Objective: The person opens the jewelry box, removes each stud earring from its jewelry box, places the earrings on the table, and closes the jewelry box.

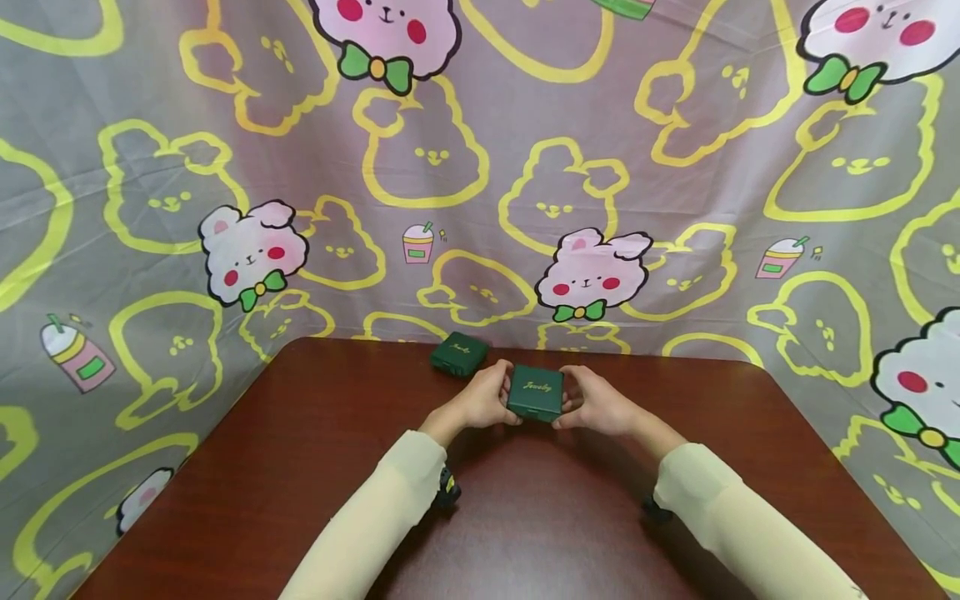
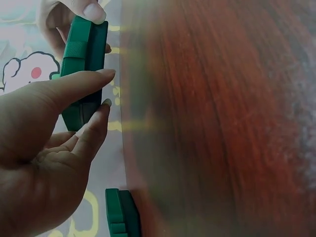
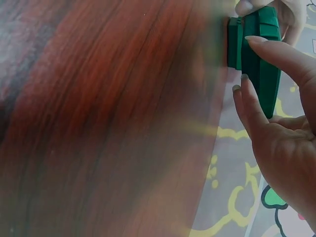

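Observation:
A square dark green jewelry box (image 1: 535, 392), its closed lid marked "Jewelry" in gold, is held between both hands. The left hand (image 1: 486, 395) grips its left side, with the thumb (image 2: 86, 84) across the front edge and fingers underneath. On the opposite side the right hand (image 1: 597, 401) grips it, the thumb (image 3: 281, 52) again at the front. In the left wrist view the box shows its clasp (image 2: 75, 50) and is raised above the table. Farther back, to the left of the left hand, lies a second green jewelry box (image 1: 460, 353), also closed.
The brown wooden table (image 1: 540, 517) has rounded far corners. Behind and beside it hangs a grey curtain (image 1: 510, 150) printed with cartoon animals. Dark wrist devices (image 1: 447, 487) sit under the cream sleeves.

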`<state>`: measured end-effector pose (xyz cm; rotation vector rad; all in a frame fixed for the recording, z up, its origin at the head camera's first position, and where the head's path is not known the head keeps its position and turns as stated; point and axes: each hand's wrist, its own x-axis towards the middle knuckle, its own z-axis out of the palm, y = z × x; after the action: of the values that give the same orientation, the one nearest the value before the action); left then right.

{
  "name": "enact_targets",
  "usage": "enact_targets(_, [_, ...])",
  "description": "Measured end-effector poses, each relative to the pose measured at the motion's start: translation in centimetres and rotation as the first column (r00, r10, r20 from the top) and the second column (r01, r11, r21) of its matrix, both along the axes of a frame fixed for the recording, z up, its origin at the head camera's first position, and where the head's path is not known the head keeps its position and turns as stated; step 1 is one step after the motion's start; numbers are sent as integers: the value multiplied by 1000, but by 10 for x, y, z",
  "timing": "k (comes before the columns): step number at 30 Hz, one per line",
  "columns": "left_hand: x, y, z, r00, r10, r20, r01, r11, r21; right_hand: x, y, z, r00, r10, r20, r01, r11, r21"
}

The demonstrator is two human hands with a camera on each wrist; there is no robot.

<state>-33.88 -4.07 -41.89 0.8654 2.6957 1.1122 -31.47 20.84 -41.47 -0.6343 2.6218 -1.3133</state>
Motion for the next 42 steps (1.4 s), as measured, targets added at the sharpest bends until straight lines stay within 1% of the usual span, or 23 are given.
enact_targets(6, [5,-1,3,1000,-21,-10,21,1000,-5,5,1,4,1000,3,1,-3,1000,12])
enact_targets(12, [11,-3,2,999,-35,-17,34,999,-27,11,1,5,1000,6,23,-7,999,42])
enact_targets(15, [15,-5,2,999,-42,-9,42,999,-28,14,0,5,999,15,31,-16,999,47])
enact_targets(20, [21,-7,2,998,-58,9,58,998,-29,19,-1,4,999,28,17,-29,998,58])
enact_targets(25, [24,-8,0,997,-73,-36,71,996,-46,24,-1,3,999,44,0,-44,998,42])
enact_targets(27, [25,-8,-1,995,-81,-62,77,995,-65,24,-2,2,998,55,-1,-55,998,34])
enact_targets(32, [30,-8,-1,992,-87,-91,75,989,-124,27,-3,-1,997,79,12,-79,996,41])
enact_targets(36, [34,-9,0,992,-91,-90,75,982,-171,29,-3,-3,996,89,23,-91,994,66])
enact_targets(38, [36,-9,0,992,-94,-82,78,980,-182,31,-2,-3,995,93,26,-94,993,78])
enact_targets(42, [39,-9,0,994,-103,-44,95,981,-168,33,-2,-4,994,104,20,-105,990,98])
